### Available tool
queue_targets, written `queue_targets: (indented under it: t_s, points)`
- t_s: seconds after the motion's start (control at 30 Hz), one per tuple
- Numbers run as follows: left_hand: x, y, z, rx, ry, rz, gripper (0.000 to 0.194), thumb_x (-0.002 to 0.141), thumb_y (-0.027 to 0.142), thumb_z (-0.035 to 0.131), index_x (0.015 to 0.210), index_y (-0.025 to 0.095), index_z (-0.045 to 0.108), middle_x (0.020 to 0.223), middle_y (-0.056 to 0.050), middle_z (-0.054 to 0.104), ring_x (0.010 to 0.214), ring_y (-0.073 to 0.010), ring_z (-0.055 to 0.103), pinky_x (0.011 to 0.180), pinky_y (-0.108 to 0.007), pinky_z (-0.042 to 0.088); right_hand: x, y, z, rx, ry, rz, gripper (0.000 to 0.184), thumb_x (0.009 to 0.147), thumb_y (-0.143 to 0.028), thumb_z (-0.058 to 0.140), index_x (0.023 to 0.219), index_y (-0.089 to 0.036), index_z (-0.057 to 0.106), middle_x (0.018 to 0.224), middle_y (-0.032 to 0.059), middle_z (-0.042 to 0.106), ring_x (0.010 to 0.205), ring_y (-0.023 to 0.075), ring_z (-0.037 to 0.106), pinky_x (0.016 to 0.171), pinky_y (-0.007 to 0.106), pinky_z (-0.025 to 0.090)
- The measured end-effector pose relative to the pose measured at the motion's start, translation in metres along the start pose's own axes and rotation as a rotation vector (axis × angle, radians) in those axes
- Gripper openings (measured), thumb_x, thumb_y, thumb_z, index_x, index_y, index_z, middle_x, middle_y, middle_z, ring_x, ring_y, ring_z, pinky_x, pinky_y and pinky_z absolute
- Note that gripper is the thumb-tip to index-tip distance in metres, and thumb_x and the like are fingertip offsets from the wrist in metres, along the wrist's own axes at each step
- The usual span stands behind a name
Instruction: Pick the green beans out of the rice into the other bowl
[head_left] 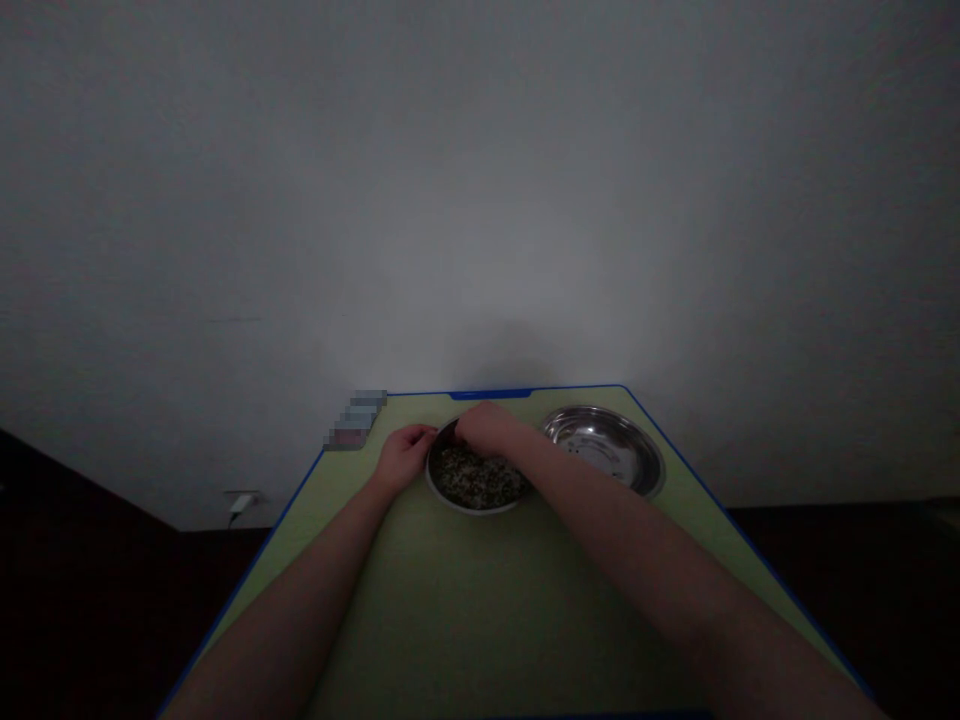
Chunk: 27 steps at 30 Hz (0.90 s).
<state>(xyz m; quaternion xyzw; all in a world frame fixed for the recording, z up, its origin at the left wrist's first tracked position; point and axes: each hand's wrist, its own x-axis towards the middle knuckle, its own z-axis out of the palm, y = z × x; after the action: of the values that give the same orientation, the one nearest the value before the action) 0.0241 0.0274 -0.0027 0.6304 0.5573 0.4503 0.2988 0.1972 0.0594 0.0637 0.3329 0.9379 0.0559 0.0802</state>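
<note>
A round metal bowl stands on the table, holding a mix of small dark and pale grains. My left hand is at the bowl's left side, its fingers closed on the rim. Reaching into the far part of the bowl, my right hand has its fingers curled down at the grains. The fingertips are hidden, so what they pinch does not show. To the right is a second, wider metal bowl, with a few small dark bits on its bottom, partly behind my right forearm.
The pale green table has a blue edge and stands against a grey wall. A blurred flat item lies at the far left corner. A plug sits in a wall socket at lower left. The light is dim.
</note>
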Motion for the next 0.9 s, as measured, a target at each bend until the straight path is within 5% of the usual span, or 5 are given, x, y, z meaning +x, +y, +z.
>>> queue_targets:
  t_s: [0.4,0.9]
  points:
    - [0.003,-0.010,-0.001,-0.026,0.017,-0.017,0.032,0.071,0.044,0.056,0.078,0.016,0.069,0.073,-0.005,0.070,0.069,-0.0199,0.062,0.064,-0.028,0.046,0.004,-0.013,0.005,-0.015,0.033,0.002,0.026,0.079,-0.013,0.045,0.090,-0.011,0.068,0.095,0.0165,0.068,0.085,0.0263,0.064,0.072,0.039,0.050]
    - [0.002,-0.005,-0.004,0.001,0.017,-0.034,0.035,0.069,0.046,0.057,0.078,0.015,0.069,0.075,-0.006,0.070,0.071,-0.0208,0.062,0.066,-0.029,0.046,0.006,-0.013,0.001,0.019,-0.033,0.031,0.025,0.070,-0.015,0.054,0.091,-0.010,0.067,0.094,0.0180,0.069,0.085,0.0257,0.064,0.072,0.036,0.051]
